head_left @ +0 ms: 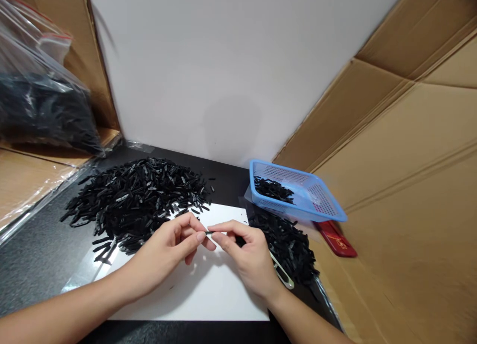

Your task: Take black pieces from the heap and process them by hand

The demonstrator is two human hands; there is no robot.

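Above a white board (219,289), my left hand (175,244) and my right hand (248,249) meet at the fingertips. Both pinch one small, thin black strip (208,233) by its ends. Another dark bit shows under the curled fingers of my right hand; what it is stays hidden. A pale-handled tool (283,273) with a slotted end sticks out beside my right wrist; whether that hand holds it I cannot tell. A large heap of black strips (137,200) lies beyond my left hand. To the right of my right hand is a smaller pile of black strips (292,247).
A blue perforated basket (316,217) with some black strips stands at the back right, tilted. Next to it is a red object (337,239). At left, a clear zip bag (44,105) holds dark material. Cardboard (410,185) and a white wall (231,61) border the table.
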